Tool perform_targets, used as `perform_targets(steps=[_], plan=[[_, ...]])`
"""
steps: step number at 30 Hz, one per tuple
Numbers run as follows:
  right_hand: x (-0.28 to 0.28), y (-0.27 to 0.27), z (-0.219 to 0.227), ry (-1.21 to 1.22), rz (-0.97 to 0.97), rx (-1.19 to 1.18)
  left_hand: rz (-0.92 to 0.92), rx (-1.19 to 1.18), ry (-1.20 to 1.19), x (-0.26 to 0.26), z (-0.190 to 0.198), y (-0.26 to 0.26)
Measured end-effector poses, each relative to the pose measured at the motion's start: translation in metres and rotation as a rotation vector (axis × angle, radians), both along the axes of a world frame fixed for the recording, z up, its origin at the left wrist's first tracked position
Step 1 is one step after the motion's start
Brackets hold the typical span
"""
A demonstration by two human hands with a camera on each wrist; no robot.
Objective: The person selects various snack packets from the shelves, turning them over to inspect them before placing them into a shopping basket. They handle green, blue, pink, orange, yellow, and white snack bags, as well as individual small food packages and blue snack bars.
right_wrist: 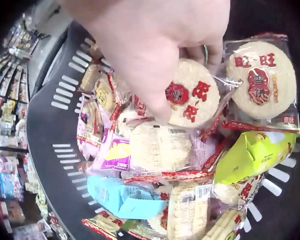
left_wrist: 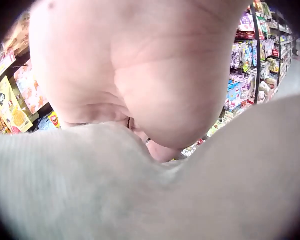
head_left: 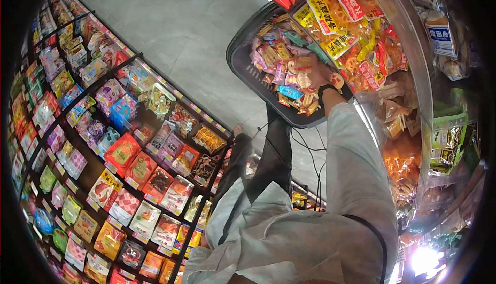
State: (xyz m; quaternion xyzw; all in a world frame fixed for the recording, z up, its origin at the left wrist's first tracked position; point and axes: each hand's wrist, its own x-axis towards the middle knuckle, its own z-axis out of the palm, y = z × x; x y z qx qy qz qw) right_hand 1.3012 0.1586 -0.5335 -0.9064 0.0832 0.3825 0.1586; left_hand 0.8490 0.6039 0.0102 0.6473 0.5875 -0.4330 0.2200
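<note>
My right hand point(right_wrist: 140, 65) reaches into a dark grey slotted basket point(right_wrist: 42, 110) full of small wrapped snacks. Its thumb and fingers pinch a round rice cracker packet point(right_wrist: 195, 95) with red print. Another rice cracker packet point(right_wrist: 262, 80) lies just beside the fingers. Below the hand are a blue packet point(right_wrist: 122, 197), a yellow-green packet point(right_wrist: 257, 155) and a purple packet point(right_wrist: 117, 152). In the left wrist view my left hand point(left_wrist: 155, 75) shows its palm close up against a pale grey shirt point(left_wrist: 90, 175), its fingers hidden.
Yellow-labelled snack bags point(head_left: 328, 20) fill the bin right of the basket, beneath a clear curved panel point(head_left: 426, 129). Shelves of bagged snacks point(head_left: 139, 170) line the left side. Grey floor point(head_left: 175, 26) runs between them. Black cables point(head_left: 318, 165) hang near the legs.
</note>
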Motion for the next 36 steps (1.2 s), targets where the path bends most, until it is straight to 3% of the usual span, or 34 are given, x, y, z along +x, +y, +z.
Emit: perform_targets(steps=[2, 3, 6, 10, 14, 15, 18, 20, 22, 25, 28, 30, 33, 36], plan=[[0.01, -0.002, 0.034, 0.067, -0.051, 0.033, 0.006, -0.005, 0.001, -0.001, -0.002, 0.001], [0.002, -0.007, 0.022, 0.017, -0.134, 0.083, 0.006, -0.007, -0.003, -0.002, -0.003, 0.002], [0.003, -0.011, 0.043, -0.053, -0.527, 0.294, 0.01, -0.008, -0.008, -0.004, -0.004, 0.005], [-0.008, -0.01, 0.056, -0.001, -0.831, 0.439, 0.003, -0.004, -0.012, -0.005, -0.006, 0.008], [-0.038, 0.002, 0.018, 0.083, -0.778, 0.379, -0.008, 0.003, -0.013, -0.005, -0.01, 0.013], [-0.048, 0.011, -0.008, 0.053, -0.757, 0.191, -0.013, 0.002, -0.017, -0.004, -0.012, 0.015], [-0.054, 0.022, -0.04, 0.003, -0.748, 0.255, -0.019, 0.012, -0.024, -0.005, -0.013, 0.02], [-0.026, 0.029, 0.022, 0.109, -0.846, 0.486, -0.025, 0.013, -0.034, -0.009, -0.015, 0.022], [-0.027, 0.038, 0.022, 0.138, -0.776, 0.337, -0.029, 0.001, -0.043, -0.01, -0.018, 0.027], [-0.043, 0.055, 0.019, -0.068, -0.778, 0.419, -0.04, -0.002, -0.069, -0.012, -0.021, 0.035], [-0.065, 0.064, -0.003, -0.082, -0.738, 0.317, -0.056, -0.01, -0.092, -0.012, -0.023, 0.044], [-0.058, 0.069, 0.037, -0.04, -0.823, 0.269, -0.066, -0.011, -0.106, -0.013, -0.023, 0.048], [-0.047, 0.079, 0.059, 0.021, -0.921, 0.292, -0.079, -0.021, -0.121, -0.011, -0.028, 0.056], [-0.084, 0.088, -0.01, -0.005, -1.153, 0.604, -0.08, -0.035, -0.136, -0.01, -0.029, 0.062]])
